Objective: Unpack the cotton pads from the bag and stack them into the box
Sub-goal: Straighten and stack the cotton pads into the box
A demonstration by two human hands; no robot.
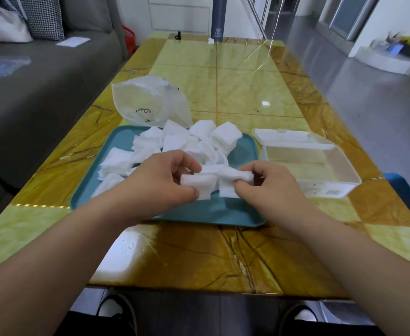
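A loose heap of white cotton pads [174, 144] lies on a teal tray [242, 154]. Above the tray's front half, my left hand [157, 180] and my right hand [269, 187] both pinch one small bunch of cotton pads [213, 183] between thumb and fingers, one hand at each end. The clear plastic bag [148, 103] lies crumpled behind the tray on the left. To the right of the tray stands the clear plastic box [305, 166], its hinged lid open toward the back and nothing visible inside it.
The glossy yellow-brown table [223, 258] runs away from me. A dark tall cylinder [217, 18] stands at its far end. A grey sofa [41, 81] lines the left side. A blue object [402, 187] pokes in at the right table edge.
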